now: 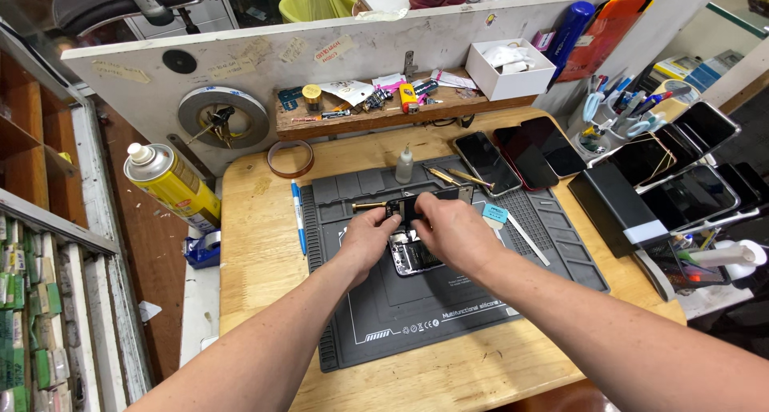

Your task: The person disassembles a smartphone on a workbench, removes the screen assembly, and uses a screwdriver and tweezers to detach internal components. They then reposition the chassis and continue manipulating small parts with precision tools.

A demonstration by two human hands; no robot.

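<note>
Phone position: the opened smartphone [410, 248] lies on the grey repair mat [448, 300], near the middle, under both hands.
Left hand [370, 236]: fingers bent, tips pressing on the upper left edge of the phone.
Right hand [452, 229]: fingers curled over the upper right part, tips close together on it; cannot tell if they pinch a part.
Long axis: runs away from the person, slightly tilted, lower end toward the person.
Nearby: blue pen [298, 217] left of the mat, small glue bottle [404, 164] behind the hands.

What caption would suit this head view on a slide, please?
Left hand and right hand work on an opened phone on a grey mat.
</note>
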